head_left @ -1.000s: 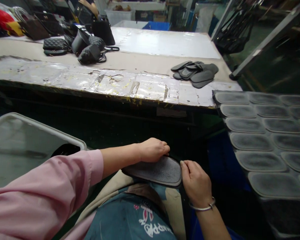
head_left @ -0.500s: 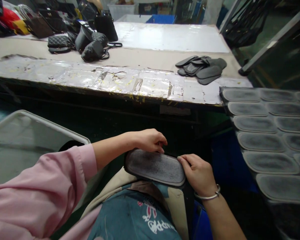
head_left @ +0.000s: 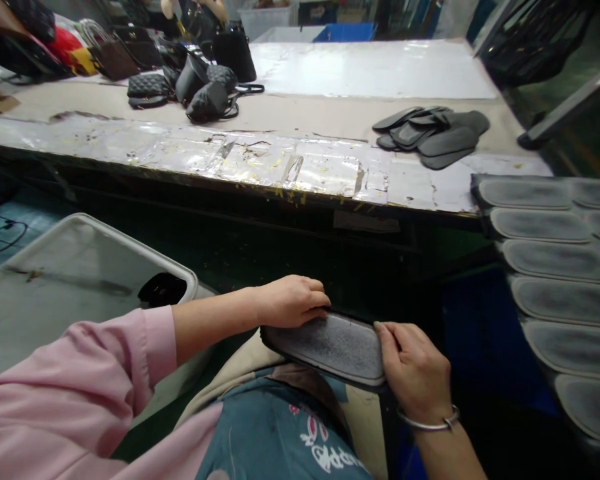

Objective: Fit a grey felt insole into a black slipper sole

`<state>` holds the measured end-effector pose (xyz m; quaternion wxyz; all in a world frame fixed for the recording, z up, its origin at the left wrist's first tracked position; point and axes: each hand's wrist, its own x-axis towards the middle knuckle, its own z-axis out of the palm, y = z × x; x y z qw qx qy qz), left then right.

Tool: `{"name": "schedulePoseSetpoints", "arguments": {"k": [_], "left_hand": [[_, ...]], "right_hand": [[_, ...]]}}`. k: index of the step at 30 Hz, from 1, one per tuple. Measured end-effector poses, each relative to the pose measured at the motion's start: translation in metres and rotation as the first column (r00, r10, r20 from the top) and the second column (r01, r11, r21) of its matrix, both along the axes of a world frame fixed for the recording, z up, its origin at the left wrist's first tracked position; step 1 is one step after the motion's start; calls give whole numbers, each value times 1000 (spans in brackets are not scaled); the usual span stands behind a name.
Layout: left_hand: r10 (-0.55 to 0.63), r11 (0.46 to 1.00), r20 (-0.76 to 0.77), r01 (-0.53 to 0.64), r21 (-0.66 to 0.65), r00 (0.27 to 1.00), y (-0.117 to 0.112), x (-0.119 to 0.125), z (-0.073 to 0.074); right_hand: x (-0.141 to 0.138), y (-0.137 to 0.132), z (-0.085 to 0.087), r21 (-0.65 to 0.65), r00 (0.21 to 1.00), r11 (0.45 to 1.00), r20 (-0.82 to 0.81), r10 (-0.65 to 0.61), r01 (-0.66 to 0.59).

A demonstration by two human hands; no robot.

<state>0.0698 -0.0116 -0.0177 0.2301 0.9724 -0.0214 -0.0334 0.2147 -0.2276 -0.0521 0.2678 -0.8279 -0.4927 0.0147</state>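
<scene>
"Left hand (head_left: 294, 303) and right hand (head_left: 419, 367), on what?"
"On a grey pad (head_left: 337, 350), over the lap (head_left: 267, 407)."
"How, with the left hand?"
"Curled, touching the far edge near the left end. Too hidden to tell if pinching."
"With the right hand?"
"Nearly closed, pinching the right end with thumb and finger. Wearing a silver bracelet (head_left: 426, 426)."
"Anything near?"
"More pads (head_left: 557, 260) in rows on the right. On the left, a pale bin (head_left: 95, 250) with a black thing (head_left: 163, 291) inside."
"And on the table (head_left: 310, 115)?"
"Black bags (head_left: 209, 102) to the left, flat dark pieces (head_left: 449, 143) heaped to the right."
</scene>
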Motion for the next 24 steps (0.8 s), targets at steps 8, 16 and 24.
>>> {"name": "schedulePoseSetpoints", "arguments": {"k": [8,16,24], "left_hand": [[72,997,-100,-70,27,992,1,14,0],[209,972,-143,-222,-82,967,2,-3,2],[344,873,-432,-453,-181,834,7,-16,4]], "right_hand": [[19,15,17,-100,972,984,-201,123,-145],[16,45,14,-180,864,949,-482,146,-260],[16,52,17,-297,891,921,-443,100,-251]]}}
